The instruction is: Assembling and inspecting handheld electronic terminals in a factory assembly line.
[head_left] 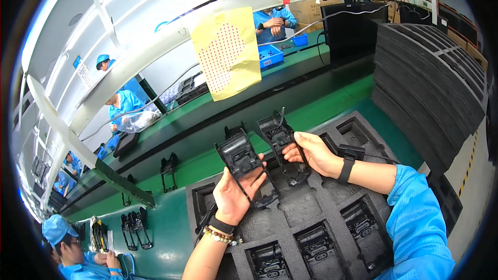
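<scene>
My left hand [233, 195] is closed round a black plastic frame [240, 156], a housing with an open lower end, held tilted above a foam tray. Just right of it, my right hand [313, 154] grips a second black plastic frame [279, 134] by its right side, thumb on the near face. The two frames are close together, and I cannot tell whether they touch. Below them lies the dark grey foam tray [306, 211] with rectangular pockets. Similar black parts sit in its near pockets, such as the black housing [317, 243] in the middle one.
Tall stacked foam trays [423, 83] stand at the right. More black frames [136, 228] lie on the green bench [168, 246] at left, beside a seated co-worker [65, 246]. A yellow sheet with red dots [225, 54] hangs from the rail ahead. Other people work beyond.
</scene>
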A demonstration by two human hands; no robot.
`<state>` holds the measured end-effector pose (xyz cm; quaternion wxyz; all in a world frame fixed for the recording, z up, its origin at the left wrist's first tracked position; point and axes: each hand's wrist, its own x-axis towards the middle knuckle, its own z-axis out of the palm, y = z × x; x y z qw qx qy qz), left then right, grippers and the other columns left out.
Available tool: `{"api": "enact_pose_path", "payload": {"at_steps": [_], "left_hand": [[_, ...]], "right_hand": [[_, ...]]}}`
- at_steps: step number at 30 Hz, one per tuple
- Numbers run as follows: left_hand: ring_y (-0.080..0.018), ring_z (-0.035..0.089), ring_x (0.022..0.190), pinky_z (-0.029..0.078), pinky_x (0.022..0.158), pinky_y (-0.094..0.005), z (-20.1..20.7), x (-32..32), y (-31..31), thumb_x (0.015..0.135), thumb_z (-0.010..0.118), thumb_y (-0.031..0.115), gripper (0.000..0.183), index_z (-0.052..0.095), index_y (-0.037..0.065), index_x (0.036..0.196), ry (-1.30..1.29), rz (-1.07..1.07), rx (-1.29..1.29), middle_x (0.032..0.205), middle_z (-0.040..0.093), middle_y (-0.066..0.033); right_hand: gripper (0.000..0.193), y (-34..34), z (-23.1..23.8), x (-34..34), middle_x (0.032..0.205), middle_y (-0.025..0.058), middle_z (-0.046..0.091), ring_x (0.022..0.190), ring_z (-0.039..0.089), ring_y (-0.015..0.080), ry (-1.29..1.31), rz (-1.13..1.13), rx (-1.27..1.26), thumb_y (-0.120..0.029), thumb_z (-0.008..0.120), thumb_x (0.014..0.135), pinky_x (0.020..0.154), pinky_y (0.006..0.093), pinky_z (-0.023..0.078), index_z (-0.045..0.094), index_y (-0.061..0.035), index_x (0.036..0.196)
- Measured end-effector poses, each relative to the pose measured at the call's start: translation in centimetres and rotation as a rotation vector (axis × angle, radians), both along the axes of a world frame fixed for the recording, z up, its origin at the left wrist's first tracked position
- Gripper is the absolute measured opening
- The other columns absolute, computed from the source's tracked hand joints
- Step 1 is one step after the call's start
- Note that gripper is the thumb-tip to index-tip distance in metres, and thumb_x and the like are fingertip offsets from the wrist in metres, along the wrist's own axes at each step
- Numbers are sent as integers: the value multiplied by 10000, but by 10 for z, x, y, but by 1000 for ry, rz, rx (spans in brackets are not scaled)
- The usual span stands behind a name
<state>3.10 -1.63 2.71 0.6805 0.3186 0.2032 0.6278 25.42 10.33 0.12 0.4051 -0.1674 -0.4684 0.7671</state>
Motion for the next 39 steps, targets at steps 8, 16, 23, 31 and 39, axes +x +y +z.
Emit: {"api": "enact_pose_path", "payload": {"at_steps": [8,16,23,31,39], "left_hand": [[-397,411,1333,314,1112,-613,-6,-1,0,930,592,445,656,409,75,1440,-8,-51,11,1424,459,-186],[-344,541,1191,460,971,-584,1,8,0,952,591,332,592,300,239,1459,303,144,-39,1336,509,-132],[-339,593,1152,494,961,-475,-1,-4,5,908,506,519,731,392,54,1460,-39,-118,48,1472,429,-222],[-343,611,1109,501,946,-466,6,0,0,832,576,539,812,388,73,1469,-21,-92,46,1496,398,-228],[-332,621,1008,519,874,-477,11,3,-5,715,689,533,927,386,92,1472,38,-101,13,1495,398,-203]], "right_hand": [[245,4,8,-15,816,-7,492,696,428,92,160,75,-280,-284,403,1070,629,232,381,508,-78,990],[490,-21,17,-38,747,-68,334,661,340,38,-35,253,-192,-592,420,994,556,183,305,505,-110,1014],[319,-25,8,-32,710,-72,336,563,293,23,94,165,-270,-478,476,1014,490,177,243,442,-173,926],[291,-25,9,-29,698,-63,337,516,264,18,150,55,-290,-463,460,1021,450,173,206,450,-178,965],[301,-13,12,-24,671,-76,347,520,243,9,-62,-46,0,-465,392,1049,455,182,197,464,-175,1019]]}}
